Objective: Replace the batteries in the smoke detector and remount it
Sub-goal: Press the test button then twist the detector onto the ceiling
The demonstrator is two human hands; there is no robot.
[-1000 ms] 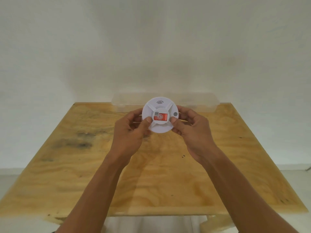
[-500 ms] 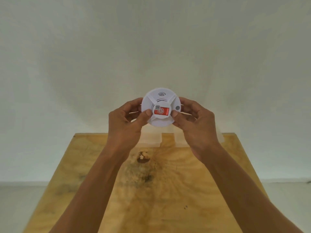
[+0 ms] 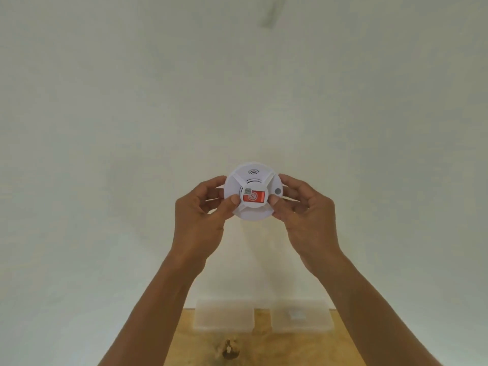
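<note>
A round white smoke detector (image 3: pixel 253 178) with a red label in its middle is held up in front of the white wall, its face toward me. My left hand (image 3: pixel 202 217) grips its left rim, thumb on the front beside the label. My right hand (image 3: pixel 306 215) grips the right rim, thumb on the front near a small grey button. The detector's back is hidden.
Far below stands a wooden table (image 3: pixel 303 350). Two clear plastic boxes (image 3: pixel 224 317) (image 3: pixel 301 318) sit at its far edge against the wall. A dark knot (image 3: pixel 230 348) marks the tabletop. A faint grey streak (image 3: pixel 272 11) shows high on the wall.
Both hands have lifted the detector up, from just over the table to well above it in front of the wall. My view has tilted upward, so the table sank to the bottom.
</note>
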